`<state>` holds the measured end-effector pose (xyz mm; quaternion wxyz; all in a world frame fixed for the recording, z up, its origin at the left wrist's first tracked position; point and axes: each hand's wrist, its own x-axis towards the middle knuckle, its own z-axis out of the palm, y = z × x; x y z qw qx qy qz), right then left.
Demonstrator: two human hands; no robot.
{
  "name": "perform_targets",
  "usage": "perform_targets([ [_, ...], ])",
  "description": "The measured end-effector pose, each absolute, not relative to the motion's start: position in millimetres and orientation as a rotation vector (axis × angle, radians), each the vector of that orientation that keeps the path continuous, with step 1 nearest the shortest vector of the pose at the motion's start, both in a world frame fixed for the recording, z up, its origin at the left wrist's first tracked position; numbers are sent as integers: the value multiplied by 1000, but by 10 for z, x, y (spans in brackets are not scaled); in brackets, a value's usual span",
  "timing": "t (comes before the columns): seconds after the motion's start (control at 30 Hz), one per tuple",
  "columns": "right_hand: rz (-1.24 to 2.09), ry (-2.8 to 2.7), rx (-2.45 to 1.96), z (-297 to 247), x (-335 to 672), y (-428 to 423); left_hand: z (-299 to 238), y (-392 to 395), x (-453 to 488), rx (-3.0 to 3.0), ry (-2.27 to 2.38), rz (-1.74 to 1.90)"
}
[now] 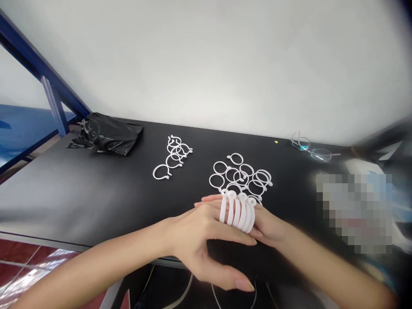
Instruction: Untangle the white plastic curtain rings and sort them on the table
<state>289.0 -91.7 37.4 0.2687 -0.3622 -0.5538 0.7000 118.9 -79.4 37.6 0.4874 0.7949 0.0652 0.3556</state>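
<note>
The left hand (196, 240) and right hand (273, 227) are meeting at the near edge of the black bench (96, 193). A stack of white plastic rings (238, 212) is sitting threaded over their overlapping fingers. The left grip is lying spread, thumb apart, fingers against the stack. The right grip is mostly hidden, so its state cannot be told. A loose pile of white rings (240, 176) is lying just beyond, and a crumpled black plastic bag (106, 134) is lying at the far left.

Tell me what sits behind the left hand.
Behind the left hand is the right hand, its fingers through a stack of white rings. The left hand covers the rings' lower parts and most of the right fingers, so the grip cannot be seen.
</note>
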Motion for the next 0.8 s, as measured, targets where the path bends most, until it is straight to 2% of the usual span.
perform_targets([
  [0.1, 2001, -1369, -782, 395, 2909, -913, 368, -805, 1171, 1888, 143, 829],
  [0.23, 1866, -1440, -800, 378, 2951, -915, 397, -794, 1145, 1829, 130, 831],
  [0.37, 1551, -1709, -924, 308, 3009, -906, 344, -791, 1162, 1882, 168, 872],
  [0.57, 1108, -1920, -919, 227, 3069, -905, 216, -849, 1208, 2144, 253, 1212],
  [0.7, 706, -1947, -1069, 201, 3070, -883, 252, -842, 1183, 2156, 538, 1454],
  [0.8, 609, -2023, -1170, 214, 3028, -834, 267, -802, 1173, 2167, 803, 1403],
])
